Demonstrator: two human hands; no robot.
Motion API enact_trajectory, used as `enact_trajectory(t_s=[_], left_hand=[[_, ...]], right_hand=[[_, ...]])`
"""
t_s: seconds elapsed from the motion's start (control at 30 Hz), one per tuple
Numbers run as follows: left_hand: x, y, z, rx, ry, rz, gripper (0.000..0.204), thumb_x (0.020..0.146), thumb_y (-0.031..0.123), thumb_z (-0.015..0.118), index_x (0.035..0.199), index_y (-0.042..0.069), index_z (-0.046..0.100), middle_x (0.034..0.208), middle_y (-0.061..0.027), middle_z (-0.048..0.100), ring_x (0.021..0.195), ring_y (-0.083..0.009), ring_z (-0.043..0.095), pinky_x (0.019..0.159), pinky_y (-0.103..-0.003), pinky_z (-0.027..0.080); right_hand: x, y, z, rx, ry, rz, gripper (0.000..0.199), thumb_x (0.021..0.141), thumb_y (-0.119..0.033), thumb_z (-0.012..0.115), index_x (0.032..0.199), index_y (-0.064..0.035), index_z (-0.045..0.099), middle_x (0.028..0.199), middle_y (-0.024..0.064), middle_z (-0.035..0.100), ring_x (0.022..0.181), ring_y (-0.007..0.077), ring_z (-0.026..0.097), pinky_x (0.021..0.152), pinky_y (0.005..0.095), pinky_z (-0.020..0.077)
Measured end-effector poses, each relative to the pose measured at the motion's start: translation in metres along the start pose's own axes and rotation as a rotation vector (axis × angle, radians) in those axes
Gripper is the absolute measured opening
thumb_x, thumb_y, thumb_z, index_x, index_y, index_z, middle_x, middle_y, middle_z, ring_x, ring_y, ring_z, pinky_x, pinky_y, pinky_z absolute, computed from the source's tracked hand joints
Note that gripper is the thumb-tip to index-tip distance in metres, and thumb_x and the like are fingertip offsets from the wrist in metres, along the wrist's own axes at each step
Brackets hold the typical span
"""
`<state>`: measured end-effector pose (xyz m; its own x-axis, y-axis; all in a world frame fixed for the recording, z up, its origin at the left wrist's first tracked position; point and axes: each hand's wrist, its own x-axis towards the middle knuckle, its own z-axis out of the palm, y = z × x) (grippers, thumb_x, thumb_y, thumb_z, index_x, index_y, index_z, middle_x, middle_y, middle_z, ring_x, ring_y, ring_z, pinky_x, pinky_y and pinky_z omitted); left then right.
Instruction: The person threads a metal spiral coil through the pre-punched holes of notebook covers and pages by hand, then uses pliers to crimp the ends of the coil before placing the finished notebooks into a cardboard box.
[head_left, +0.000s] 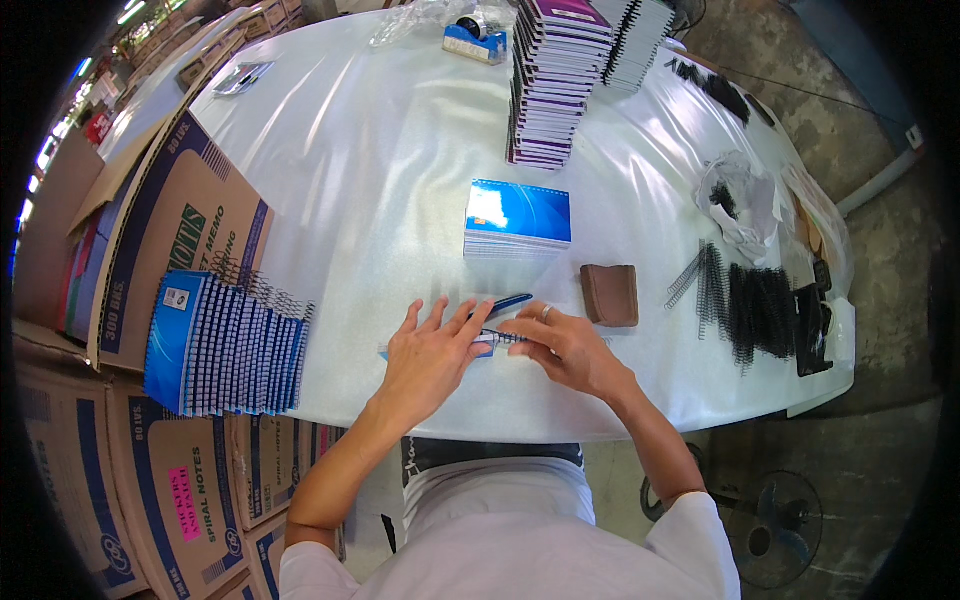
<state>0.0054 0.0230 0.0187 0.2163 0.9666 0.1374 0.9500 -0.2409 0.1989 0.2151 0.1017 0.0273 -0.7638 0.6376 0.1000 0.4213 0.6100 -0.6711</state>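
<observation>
Near the table's front edge, a small blue-covered notebook point(484, 350) lies mostly hidden under my hands. My left hand point(428, 358) rests over it with the fingers spread, thumb toward its right end. From the right, my right hand point(572, 350) pinches a black spiral binding coil point(508, 338) at the notebook's edge, its fingers curled and a ring on one of them. A slender dark blue tool handle point(513, 301) sticks out just beyond my fingers. Straight ahead stands a stack of blue notebooks point(517, 222), and a brown block point(608, 296) sits right of it.
Several spiral-bound blue notebooks point(230, 345) lean in a row at left beside an open carton point(185, 235). Loose black coils point(757, 310) lie at right near a plastic bag point(742, 205). A tall purple-covered notebook stack point(558, 85) and a blue tape dispenser point(474, 45) stand far back.
</observation>
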Motion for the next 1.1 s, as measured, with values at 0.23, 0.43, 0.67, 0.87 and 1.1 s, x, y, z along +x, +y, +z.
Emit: enact_trajectory(t_s=[0.23, 0.43, 0.67, 0.87, 1.1], left_hand=[[0.005, 0.012, -0.008, -0.133, -0.165, -0.013, 0.05, 0.096, 0.04, 0.053, 0.144, 0.032, 0.044, 0.139, -0.0058, 0.056, 0.119, -0.0308, 0.061, 0.084, -0.047, 0.055], [-0.005, 0.007, -0.029, -0.104, -0.454, 0.181, 0.049, 0.093, 0.045, 0.053, 0.139, 0.03, 0.049, 0.14, -0.0047, 0.055, 0.105, -0.0285, 0.066, 0.069, -0.041, 0.056], [-0.016, 0.007, -0.013, -0.098, -0.149, 0.131, 0.079, 0.085, 0.048, 0.061, 0.152, 0.027, 0.027, 0.142, -0.0052, 0.053, 0.118, -0.0325, 0.06, 0.078, -0.04, 0.057], [-0.018, 0.006, -0.021, -0.145, -0.137, -0.02, 0.095, 0.076, 0.048, 0.071, 0.154, 0.022, 0.023, 0.134, -0.0109, 0.058, 0.111, -0.0327, 0.063, 0.079, -0.039, 0.056], [-0.018, -0.004, -0.019, -0.201, -0.05, 0.005, 0.097, 0.076, 0.048, 0.072, 0.154, 0.02, 0.022, 0.131, -0.0125, 0.059, 0.106, -0.0338, 0.064, 0.078, -0.039, 0.056]], right_hand=[[-0.008, -0.015, -0.004, -0.118, -0.09, -0.054, 0.022, 0.086, -0.01, 0.068, 0.105, -0.0055, 0.06, 0.105, 0.0123, 0.062, 0.095, 0.0328, 0.063, 0.076, 0.0433, 0.0517], [-0.015, 0.037, -0.064, -0.179, -0.211, 0.004, 0.054, 0.069, -0.011, 0.082, 0.12, -0.0118, 0.063, 0.138, 0.0125, 0.051, 0.13, 0.0327, 0.045, 0.106, 0.044, 0.0397], [-0.018, 0.074, -0.094, 0.101, -0.234, 0.202, 0.05, 0.075, -0.024, 0.081, 0.123, -0.0151, 0.068, 0.135, 0.0154, 0.055, 0.126, 0.0348, 0.05, 0.106, 0.0425, 0.0394], [0.017, 0.03, -0.027, 0.546, -0.502, -0.037, 0.049, 0.087, -0.042, 0.069, 0.124, -0.0081, 0.068, 0.113, 0.0134, 0.069, 0.103, 0.024, 0.062, 0.09, 0.0353, 0.0475], [0.025, 0.026, -0.023, 0.599, -0.487, -0.013, 0.05, 0.084, -0.037, 0.073, 0.123, -0.0066, 0.068, 0.11, 0.013, 0.068, 0.1, 0.0206, 0.061, 0.087, 0.0309, 0.0476]])
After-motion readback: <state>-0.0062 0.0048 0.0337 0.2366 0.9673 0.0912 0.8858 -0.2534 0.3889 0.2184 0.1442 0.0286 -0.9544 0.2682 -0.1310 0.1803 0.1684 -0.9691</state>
